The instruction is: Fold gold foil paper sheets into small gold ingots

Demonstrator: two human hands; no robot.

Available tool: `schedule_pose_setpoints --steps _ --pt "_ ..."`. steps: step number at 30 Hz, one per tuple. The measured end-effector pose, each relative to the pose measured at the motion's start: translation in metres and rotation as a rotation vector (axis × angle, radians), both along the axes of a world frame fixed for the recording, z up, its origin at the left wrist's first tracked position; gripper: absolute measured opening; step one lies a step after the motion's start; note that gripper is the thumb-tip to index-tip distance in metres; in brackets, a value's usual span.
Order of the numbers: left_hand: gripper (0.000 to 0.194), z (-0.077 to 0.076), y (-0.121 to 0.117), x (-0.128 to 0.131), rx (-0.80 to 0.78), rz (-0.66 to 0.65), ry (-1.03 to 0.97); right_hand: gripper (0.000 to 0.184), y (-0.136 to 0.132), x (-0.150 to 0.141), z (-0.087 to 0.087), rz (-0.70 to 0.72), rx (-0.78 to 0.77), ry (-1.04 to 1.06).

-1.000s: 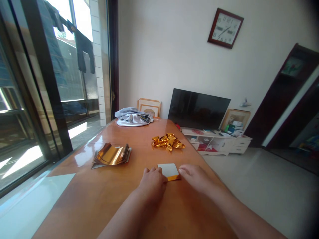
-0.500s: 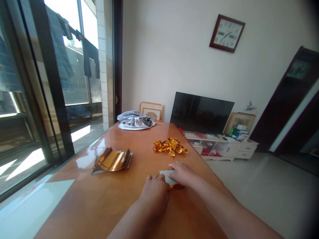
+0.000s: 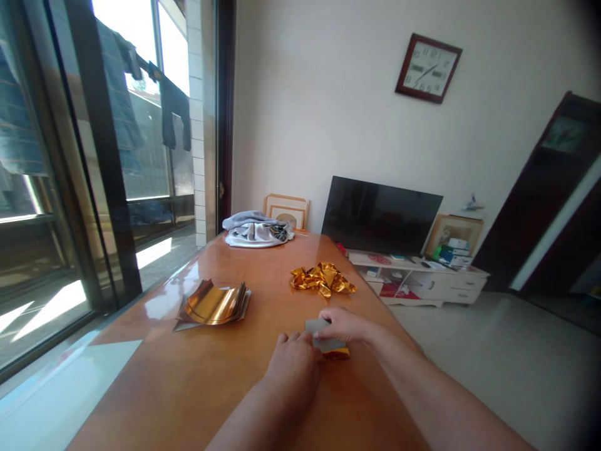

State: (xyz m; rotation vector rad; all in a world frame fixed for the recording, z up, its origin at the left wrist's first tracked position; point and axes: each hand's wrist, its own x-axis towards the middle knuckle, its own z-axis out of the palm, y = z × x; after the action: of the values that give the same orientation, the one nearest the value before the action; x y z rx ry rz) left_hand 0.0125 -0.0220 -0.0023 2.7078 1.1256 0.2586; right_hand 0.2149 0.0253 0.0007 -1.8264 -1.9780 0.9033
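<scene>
Right hand, fingers half-closed on square grey-and-gold foil sheet, left hand curled, touching its edge, on glossy orange wooden table

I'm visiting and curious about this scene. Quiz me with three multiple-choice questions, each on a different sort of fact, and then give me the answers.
1. Where does the crumpled gold foil lie?
A) On the wooden table
B) On the floor
C) On the white cabinet

2. What colour shows beneath the pale square under the right hand?
A) Blue
B) Gold
C) Red

3. What state is the television screen in?
A) Lit with a picture
B) Covered by a cloth
C) Dark

Answers:
1. A, because it sits on the tabletop beyond the hands.
2. B, because a gold strip sticks out along the near edge.
3. C, because the screen shows only black.
</scene>
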Motion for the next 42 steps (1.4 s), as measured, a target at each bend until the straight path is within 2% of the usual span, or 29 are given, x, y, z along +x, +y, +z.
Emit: schedule_pose_setpoints --steps 5,11,17,21,24,30,35,39,42 --pt "0.029 -0.001 0.000 -0.001 0.025 0.007 -0.057 0.013 -0.004 0.005 0.004 -0.081 0.013 0.176" --pt "0.027 0.000 0.004 -0.001 0.008 0.060 -0.119 0.014 -0.011 0.005 -0.004 -0.291 0.042 0.412" --pt "0.026 -0.011 0.016 -0.002 -0.053 0.186 -0.222 0.020 -0.027 -0.002 -0.016 -0.541 0.018 0.690" --pt "0.032 -0.015 0.021 -0.002 -0.081 0.268 -0.255 0.026 -0.039 -0.008 -0.022 -0.644 -0.025 0.869" --pt "0.030 -0.017 0.022 -0.001 -0.067 0.305 -0.240 0.029 -0.049 -0.014 -0.027 -0.673 -0.062 0.971" --pt "0.021 -0.019 0.022 0.001 0.027 0.298 -0.220 0.033 -0.069 -0.025 -0.029 -0.722 -0.176 1.185" --pt "0.028 -0.022 0.023 0.002 0.012 0.257 -0.190 0.030 -0.084 -0.025 -0.023 -0.658 -0.183 1.157" --pt "0.032 -0.021 0.023 0.003 0.025 0.221 -0.178 0.031 -0.095 -0.020 -0.021 -0.595 -0.128 1.116" --pt "0.034 -0.018 0.021 0.004 0.022 0.190 -0.173 0.049 -0.102 -0.014 -0.019 -0.580 -0.066 1.084"
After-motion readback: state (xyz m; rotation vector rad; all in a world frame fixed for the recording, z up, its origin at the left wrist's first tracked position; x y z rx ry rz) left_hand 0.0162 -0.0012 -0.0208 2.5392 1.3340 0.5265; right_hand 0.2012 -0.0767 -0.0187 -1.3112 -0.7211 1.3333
